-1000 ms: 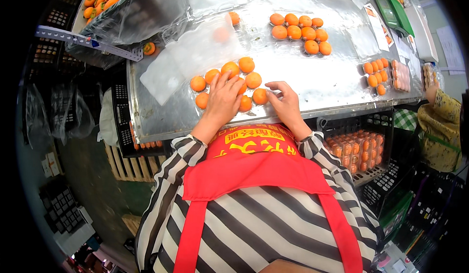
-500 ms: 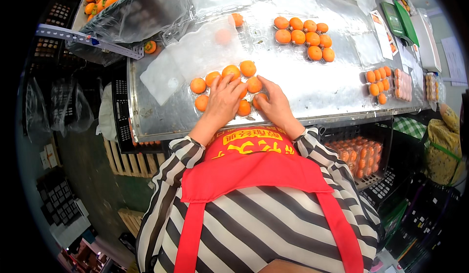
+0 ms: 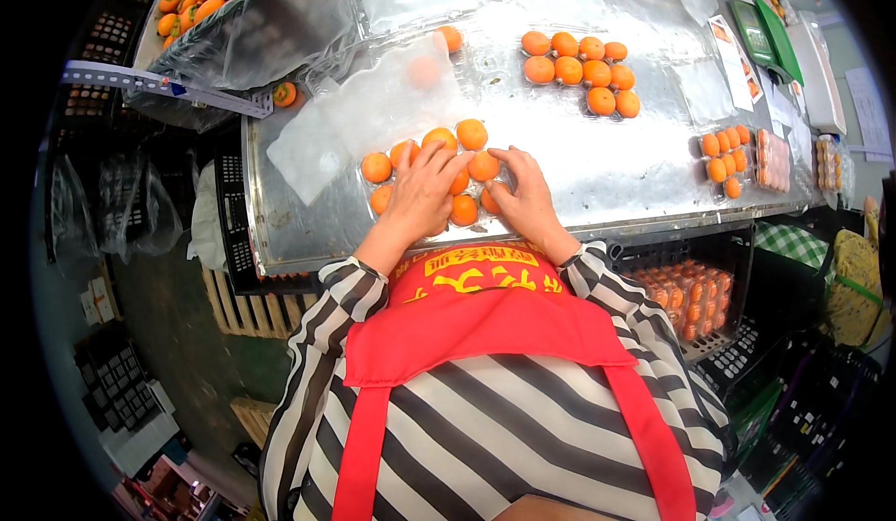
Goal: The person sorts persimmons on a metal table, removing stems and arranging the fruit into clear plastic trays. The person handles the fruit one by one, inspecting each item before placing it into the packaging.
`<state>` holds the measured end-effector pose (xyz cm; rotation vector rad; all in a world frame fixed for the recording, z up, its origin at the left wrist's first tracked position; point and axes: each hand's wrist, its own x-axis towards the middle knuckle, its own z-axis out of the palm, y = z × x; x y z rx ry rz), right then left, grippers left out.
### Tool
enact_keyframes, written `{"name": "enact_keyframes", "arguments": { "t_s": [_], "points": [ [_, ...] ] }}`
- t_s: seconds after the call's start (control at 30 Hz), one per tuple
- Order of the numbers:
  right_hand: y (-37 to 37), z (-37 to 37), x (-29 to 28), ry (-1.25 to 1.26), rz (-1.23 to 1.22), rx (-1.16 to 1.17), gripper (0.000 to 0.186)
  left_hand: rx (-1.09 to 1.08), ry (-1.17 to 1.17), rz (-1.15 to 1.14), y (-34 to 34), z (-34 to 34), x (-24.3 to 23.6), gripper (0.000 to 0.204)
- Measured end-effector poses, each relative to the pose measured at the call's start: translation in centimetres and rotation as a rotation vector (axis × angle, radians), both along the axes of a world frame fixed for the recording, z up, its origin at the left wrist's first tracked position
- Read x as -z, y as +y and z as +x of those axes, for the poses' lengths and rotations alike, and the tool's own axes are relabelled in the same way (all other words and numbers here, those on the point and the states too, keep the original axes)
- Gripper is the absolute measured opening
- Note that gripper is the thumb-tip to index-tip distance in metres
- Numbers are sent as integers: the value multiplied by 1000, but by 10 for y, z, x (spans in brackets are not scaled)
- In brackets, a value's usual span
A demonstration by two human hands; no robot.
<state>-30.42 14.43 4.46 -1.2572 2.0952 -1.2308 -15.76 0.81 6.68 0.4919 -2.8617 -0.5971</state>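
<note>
Several orange persimmons sit in a clear plastic tray near the table's front edge, just ahead of me. My left hand lies over the middle of this tray, fingers outstretched on the fruit, covering part of it. At the tray's right side is my right hand, its thumb and fingers apart and bent, touching the persimmons at that edge. Its palm side is hidden. Neither hand lifts any fruit.
White translucent sheets lie beyond the tray. Another group of persimmons is farther right, with packed trays at the right end. A plastic-lined bin of persimmons stands far left. Below the table is a crate of packed fruit.
Both hands stay at the same tray. The fingers of my right hand have shifted slightly; the fruit looks unmoved apart from a small shift of the whole view.
</note>
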Motion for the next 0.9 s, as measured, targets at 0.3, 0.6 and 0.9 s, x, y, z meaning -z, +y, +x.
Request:
{"name": "enact_keyframes", "arguments": {
  "t_s": [0.3, 0.6, 0.9],
  "points": [
    [-2, 3, -11, 75, -77, -53, 40, 57, 58, 14, -2, 3, -2, 68],
    [-6, 13, -22, 20, -26, -175, 57, 50, 130, 147, -6, 5, -1, 60],
    [-5, 10, -19, -35, -29, -186, 55, -28, 199, 122, 4, 3, 4, 64]
  ]
}}
